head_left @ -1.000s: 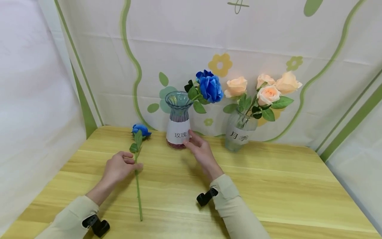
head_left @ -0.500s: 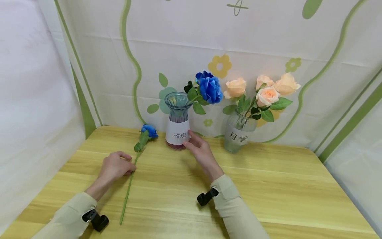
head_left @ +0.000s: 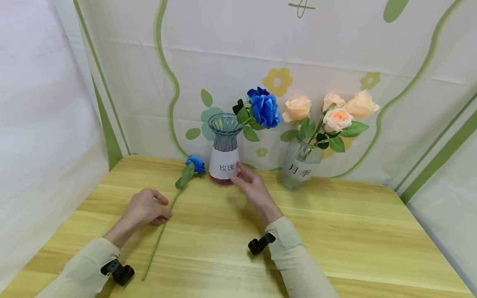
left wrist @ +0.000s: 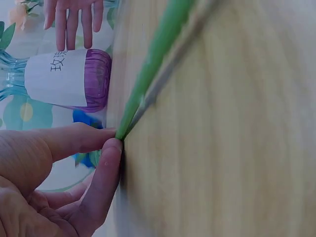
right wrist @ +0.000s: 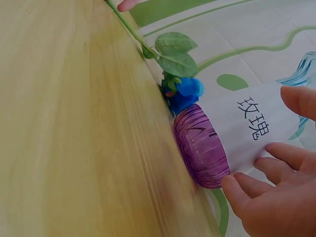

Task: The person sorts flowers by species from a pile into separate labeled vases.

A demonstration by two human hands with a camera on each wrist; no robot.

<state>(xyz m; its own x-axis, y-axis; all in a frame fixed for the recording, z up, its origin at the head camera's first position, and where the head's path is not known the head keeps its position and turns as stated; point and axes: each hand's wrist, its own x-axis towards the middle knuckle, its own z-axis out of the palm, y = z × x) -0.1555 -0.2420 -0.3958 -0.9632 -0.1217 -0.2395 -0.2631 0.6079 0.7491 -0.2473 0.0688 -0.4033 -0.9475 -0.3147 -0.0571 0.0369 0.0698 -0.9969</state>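
Observation:
A blue artificial rose (head_left: 196,164) lies slantwise over the table, its bloom close to the vase. My left hand (head_left: 147,207) pinches its green stem (left wrist: 157,54) between thumb and fingertip, near the tabletop. The labelled vase (head_left: 223,159), blue glass above and purple below, stands upright with blue roses (head_left: 265,109) leaning out to the right. At the vase's right side is my right hand (head_left: 254,188); its fingertips rest at the white label (right wrist: 247,123). The fingers (left wrist: 72,29) look straight in the left wrist view.
A clear glass vase (head_left: 292,182) with its own label stands to the right, holding several peach roses (head_left: 337,119). Behind both vases hangs a white patterned cloth (head_left: 223,70). The wooden table (head_left: 354,236) extends forward and to the right.
The rose in my left hand has turned: its bloom has swung right toward the vase and its stem end left. My right hand stays at the vase.

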